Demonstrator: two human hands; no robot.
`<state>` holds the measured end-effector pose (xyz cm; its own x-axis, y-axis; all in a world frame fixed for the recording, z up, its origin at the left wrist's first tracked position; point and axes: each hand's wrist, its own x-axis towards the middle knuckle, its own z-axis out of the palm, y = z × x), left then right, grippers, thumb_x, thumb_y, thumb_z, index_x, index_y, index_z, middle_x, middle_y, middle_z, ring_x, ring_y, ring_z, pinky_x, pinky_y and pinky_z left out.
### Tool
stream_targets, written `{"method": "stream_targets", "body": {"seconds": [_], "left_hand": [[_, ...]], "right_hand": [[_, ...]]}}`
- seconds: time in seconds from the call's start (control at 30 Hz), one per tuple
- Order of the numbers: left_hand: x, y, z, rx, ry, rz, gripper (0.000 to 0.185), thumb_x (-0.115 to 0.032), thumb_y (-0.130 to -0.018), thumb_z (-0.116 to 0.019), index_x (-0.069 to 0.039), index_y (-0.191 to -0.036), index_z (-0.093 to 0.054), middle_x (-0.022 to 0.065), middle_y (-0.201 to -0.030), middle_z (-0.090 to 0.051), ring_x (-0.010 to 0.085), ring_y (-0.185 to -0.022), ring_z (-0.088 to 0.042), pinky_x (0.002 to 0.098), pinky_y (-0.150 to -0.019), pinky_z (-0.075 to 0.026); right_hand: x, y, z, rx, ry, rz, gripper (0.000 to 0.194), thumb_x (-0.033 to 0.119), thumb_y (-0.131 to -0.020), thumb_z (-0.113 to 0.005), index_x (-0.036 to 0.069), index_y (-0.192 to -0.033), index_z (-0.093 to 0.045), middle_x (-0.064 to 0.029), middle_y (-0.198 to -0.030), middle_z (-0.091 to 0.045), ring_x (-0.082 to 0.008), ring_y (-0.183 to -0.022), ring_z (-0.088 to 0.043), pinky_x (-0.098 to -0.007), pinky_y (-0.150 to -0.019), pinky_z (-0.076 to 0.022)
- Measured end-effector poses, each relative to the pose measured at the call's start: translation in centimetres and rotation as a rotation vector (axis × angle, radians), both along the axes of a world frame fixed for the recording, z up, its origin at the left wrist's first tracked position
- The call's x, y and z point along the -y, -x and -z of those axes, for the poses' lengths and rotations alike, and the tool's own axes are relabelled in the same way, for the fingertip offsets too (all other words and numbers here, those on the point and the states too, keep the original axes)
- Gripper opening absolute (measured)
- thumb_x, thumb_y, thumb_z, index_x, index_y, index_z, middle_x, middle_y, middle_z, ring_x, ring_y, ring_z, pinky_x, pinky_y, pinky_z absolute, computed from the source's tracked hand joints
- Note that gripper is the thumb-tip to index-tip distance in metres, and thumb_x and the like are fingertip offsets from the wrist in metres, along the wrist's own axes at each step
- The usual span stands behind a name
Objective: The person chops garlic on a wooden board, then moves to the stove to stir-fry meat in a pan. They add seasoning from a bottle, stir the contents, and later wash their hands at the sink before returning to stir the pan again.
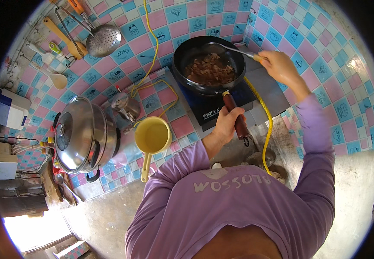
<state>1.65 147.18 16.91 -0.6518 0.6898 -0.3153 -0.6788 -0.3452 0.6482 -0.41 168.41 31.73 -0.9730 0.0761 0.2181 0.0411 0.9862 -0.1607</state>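
Note:
My left hand [225, 124] is wrapped around the dark red handle [235, 113] of a black wok [187, 76]. Browned pieces of food, perhaps sliced meat [210, 69], lie in the bottom of the wok. The wok is over a black cooktop [203, 106] that bears writing. My right hand [279, 68] grips the wooden end of a metal-shafted utensil [238, 50], out to the right of the wok. The utensil's shaft reaches over the rim into the wok; its far end is hard to make out against the dark wall.
A yellow ladle-shaped dipper [153, 136], a metal kettle [125, 105] and a large lidded steel steamer pot [83, 136] stand on the tiled counter [182, 126]. A yellow corrugated hose [268, 129] hangs right of the cooktop. A skimmer [104, 40] and several utensils hang on the wall.

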Motion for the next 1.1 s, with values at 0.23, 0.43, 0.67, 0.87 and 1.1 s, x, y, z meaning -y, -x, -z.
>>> {"method": "stream_targets", "body": {"seconds": [0.23,0.43,0.67,0.87,1.1], "left_hand": [[0.4,0.1,0.0,-0.012,0.005,-0.002,0.028,-0.017,-0.082,-0.065,0.0,-0.097,-0.048,0.0114,-0.076,-0.058,0.0219,-0.064,-0.058,0.0356,-0.06,-0.05],[0.4,0.2,-0.5,0.0,0.037,0.002,0.029,-0.017,-0.082,-0.065,0.0,-0.097,-0.048,0.0114,-0.076,-0.058,0.022,-0.064,-0.058,0.0358,-0.06,-0.05],[0.4,0.1,-0.8,0.008,0.037,-0.005,0.028,-0.016,-0.082,-0.065,0.001,-0.097,-0.048,0.0119,-0.075,-0.059,0.0222,-0.064,-0.058,0.0357,-0.06,-0.05],[0.9,0.3,-0.9,-0.001,0.055,0.004,0.029,-0.016,-0.082,-0.066,0.0,-0.097,-0.048,0.0119,-0.074,-0.059,0.0219,-0.063,-0.057,0.0353,-0.059,-0.05],[1.0,0.1,-0.7,-0.007,0.077,0.004,0.03,-0.017,-0.082,-0.066,0.0,-0.098,-0.048,0.0116,-0.074,-0.059,0.0216,-0.063,-0.058,0.0355,-0.058,-0.05]], "right_hand": [[1.2,0.7,1.4,0.062,0.047,-0.004,0.018,0.014,-0.088,-0.058,0.006,-0.103,-0.064,-0.019,-0.087,-0.064,-0.0391,-0.082,-0.061,-0.0452,-0.068,-0.046],[0.8,-1.3,-3.7,0.094,-0.191,0.045,0.014,0.014,-0.087,-0.06,0.002,-0.093,-0.066,-0.0172,-0.078,-0.064,-0.0339,-0.073,-0.061,-0.0415,-0.064,-0.0455],[1.0,-2.7,-6.5,0.166,-0.06,-0.095,0.017,0.012,-0.085,-0.06,0.0,-0.095,-0.068,-0.0152,-0.076,-0.065,-0.0291,-0.068,-0.06,-0.0377,-0.062,-0.0448],[1.5,-2.9,-10.0,0.283,-0.209,-0.251,0.02,0.008,-0.077,-0.063,0.005,-0.096,-0.069,-0.0134,-0.076,-0.066,-0.027,-0.069,-0.062,-0.0363,-0.061,-0.0449],[1.9,-2.4,-8.4,0.054,-0.096,-0.283,0.023,0.006,-0.076,-0.065,0.006,-0.098,-0.068,-0.0124,-0.078,-0.066,-0.0281,-0.07,-0.063,-0.0372,-0.063,-0.0468]]}}
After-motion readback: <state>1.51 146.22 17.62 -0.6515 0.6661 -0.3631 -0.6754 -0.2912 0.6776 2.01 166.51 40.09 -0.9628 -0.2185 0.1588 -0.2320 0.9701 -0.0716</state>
